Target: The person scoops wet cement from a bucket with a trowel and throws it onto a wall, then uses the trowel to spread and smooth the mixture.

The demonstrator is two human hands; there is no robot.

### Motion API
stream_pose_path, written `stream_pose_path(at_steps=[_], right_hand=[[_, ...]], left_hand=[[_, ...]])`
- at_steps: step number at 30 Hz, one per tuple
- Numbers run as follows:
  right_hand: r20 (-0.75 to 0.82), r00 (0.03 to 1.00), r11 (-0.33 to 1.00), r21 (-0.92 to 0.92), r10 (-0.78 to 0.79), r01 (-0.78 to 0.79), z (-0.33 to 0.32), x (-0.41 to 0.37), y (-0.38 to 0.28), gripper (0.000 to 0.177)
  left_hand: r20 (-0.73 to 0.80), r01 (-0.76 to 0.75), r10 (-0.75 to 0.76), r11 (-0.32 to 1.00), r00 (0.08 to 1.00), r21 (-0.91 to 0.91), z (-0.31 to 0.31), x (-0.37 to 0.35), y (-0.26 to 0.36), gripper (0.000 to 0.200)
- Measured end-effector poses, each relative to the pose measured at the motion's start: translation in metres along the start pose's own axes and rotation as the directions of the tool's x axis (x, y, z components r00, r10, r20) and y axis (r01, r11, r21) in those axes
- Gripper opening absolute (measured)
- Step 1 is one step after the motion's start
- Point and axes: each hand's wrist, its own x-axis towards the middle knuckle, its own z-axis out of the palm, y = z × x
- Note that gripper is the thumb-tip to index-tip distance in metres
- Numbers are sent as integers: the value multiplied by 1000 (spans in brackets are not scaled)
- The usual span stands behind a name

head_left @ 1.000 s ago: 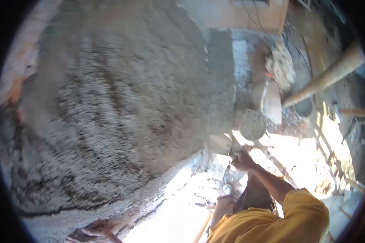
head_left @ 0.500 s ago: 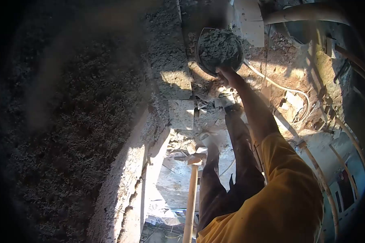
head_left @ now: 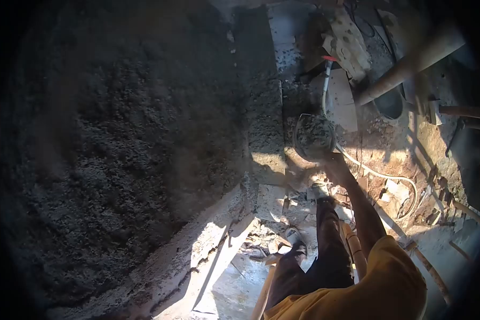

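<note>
A round, dark bucket (head_left: 310,136) of wet grey mortar stands in the upper middle, with a thin wire handle at its upper left side. My right hand (head_left: 333,162) is closed at the near rim of the bucket; blur and shadow partly hide the fingers. A yellow sleeve covers my upper right arm. Just left of the bucket runs a mortar-covered ledge (head_left: 266,128). My feet (head_left: 293,234) are below the bucket, among rubble. My left hand is out of view.
A rough, dark wall (head_left: 117,170) fills the left side. Past the bucket, a pale hose (head_left: 394,176) curves over broken ground. Thick poles (head_left: 410,69) cross at the right, near a round grey container (head_left: 390,104). A wooden handle (head_left: 265,293) stands beside my legs.
The view has shifted, so the bucket and ledge sit lower and farther right. The bucket looks smaller. My right hand stays at its rim.
</note>
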Motion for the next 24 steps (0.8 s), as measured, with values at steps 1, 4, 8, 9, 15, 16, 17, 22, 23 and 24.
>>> stream_pose_path(at_steps=[1, 4, 8, 9, 15, 16, 17, 22, 23, 24], right_hand=[[9, 1000, 998, 55, -11, 11, 12, -15, -37, 16], [59, 987, 938, 325, -149, 122, 47, -60, -181, 11], [42, 784, 717, 437, -620, 543, 69, -113, -361, 23], [-36, 659, 592, 403, -751, 698, 80, -132, -412, 24], [-663, -111, 282, -457, -741, 843, 162, -192, -653, 40], [-713, -217, 307, -528, -667, 791, 189, -200, -679, 44], [-749, -218, 351, -520, -626, 778, 219, -205, -701, 47], [-377, 295, 446, -422, -878, 789, 430, -170, -765, 54], [-123, 303, 327, -379, -945, 866, 453, -189, -730, 52], [154, 201, 117, -431, -968, 895, 455, -214, -669, 50]], left_hand=[[-1, 42, -42, 998, 999, 56, 0, 8, -15, 77], [20, 162, -168, 971, 986, 174, -2, 27, -46, 77], [87, 146, -153, 986, 984, 77, -12, 29, -46, 73], [111, 165, -171, 985, 979, 56, -19, 33, -45, 72], [229, 276, -263, 961, 937, -25, -35, 44, -34, 67], [253, 265, -251, 964, 934, -21, -36, 42, -37, 68], [243, 251, -232, 967, 942, -51, -36, 44, -38, 69], [216, 298, -286, 954, 934, -24, -37, 47, -34, 68], [217, 294, -287, 956, 933, -1, -36, 47, -33, 68], [164, 269, -264, 963, 951, -10, -31, 45, -35, 68]])
